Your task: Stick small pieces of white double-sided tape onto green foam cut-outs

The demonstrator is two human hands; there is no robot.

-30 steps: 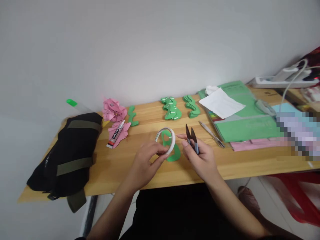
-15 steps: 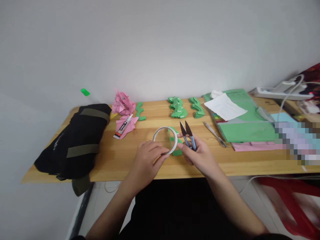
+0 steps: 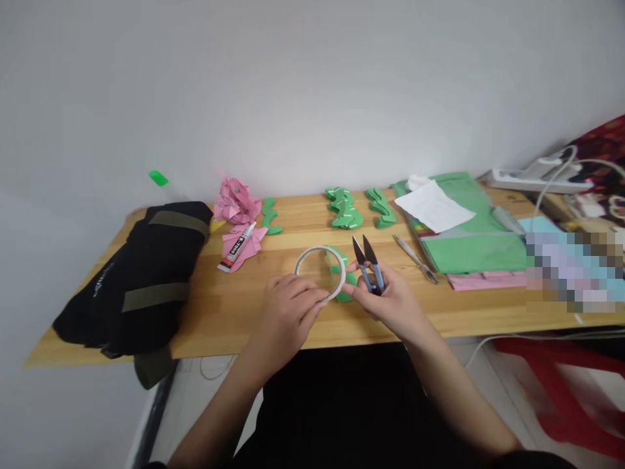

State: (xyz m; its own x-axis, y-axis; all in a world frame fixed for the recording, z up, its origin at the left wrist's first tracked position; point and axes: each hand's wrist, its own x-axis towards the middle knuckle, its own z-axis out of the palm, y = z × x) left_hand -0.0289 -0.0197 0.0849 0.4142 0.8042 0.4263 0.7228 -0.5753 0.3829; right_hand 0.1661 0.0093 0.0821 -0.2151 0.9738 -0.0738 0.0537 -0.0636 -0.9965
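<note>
A thin roll of white tape (image 3: 344, 273) is upright in my left hand (image 3: 289, 311), pinched at its lower edge between thumb and fingers. My right hand (image 3: 385, 301) holds thread snips (image 3: 375, 264) with blue handles and dark blades, which point away from me and stand apart. The right thumb tip is at the roll's right side; whether it grips the tape end I cannot tell. Behind the roll, a wavy green paper piece (image 3: 347, 293) lies on the wooden table (image 3: 219, 326), partly hidden by the roll and the right fingers.
Stacks of green wavy cutouts (image 3: 344, 210) lie at the back. Left are pink paper pieces (image 3: 237, 200), a glue tube (image 3: 237, 247) and a black bag (image 3: 146, 273). A pen (image 3: 415, 257), green sheets (image 3: 478, 254), a white tissue (image 3: 434, 205) and a power strip (image 3: 537, 180) are right.
The view has shifted slightly, so the table things sit a little further left in it. Both hands keep their holds, with the right thumb slightly nearer the tape roll's edge.
</note>
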